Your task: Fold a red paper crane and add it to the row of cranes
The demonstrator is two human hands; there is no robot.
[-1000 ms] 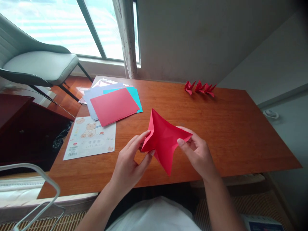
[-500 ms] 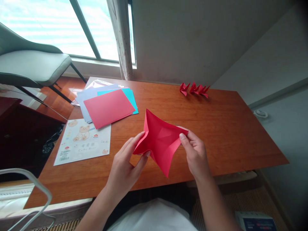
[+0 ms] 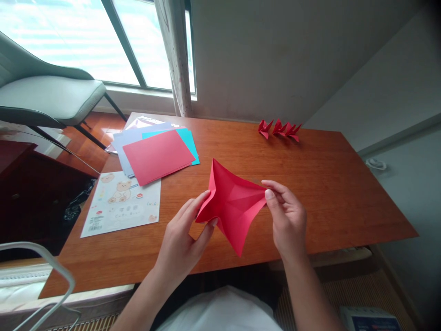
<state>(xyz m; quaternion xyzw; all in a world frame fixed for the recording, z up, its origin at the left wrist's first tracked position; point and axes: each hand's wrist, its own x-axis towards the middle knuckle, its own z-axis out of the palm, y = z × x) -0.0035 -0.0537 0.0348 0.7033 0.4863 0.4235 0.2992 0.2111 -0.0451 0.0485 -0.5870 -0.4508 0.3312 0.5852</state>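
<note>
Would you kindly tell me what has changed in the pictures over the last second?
The right hand has shifted outward to the tip of the right corner of the red paper, now spread wider open. The left hand keeps its grip on the opposite side. The folded red figures and stacked sheets stayed put.

Held red paper (image 3: 232, 202): underside faced away, hidden; right corner tip was covered by right hand (image 3: 288, 216). Left hand (image 3: 188, 230): some fingers were out of sight behind the paper. Both forearms (image 3: 148, 292) ran off the bottom edge. Lavender sheets (image 3: 120, 149) and turquoise sheet (image 3: 189, 140) were partly buried under red sheets (image 3: 158, 157); couldn't count layers. Bear-print sheet (image 3: 120, 209): fine print unreadable. Folded red figures (image 3: 265, 130): folds too small to resolve. Chair (image 3: 51, 97) got clipped left, window (image 3: 69, 41) top, box (image 3: 370, 320) bottom.
</note>
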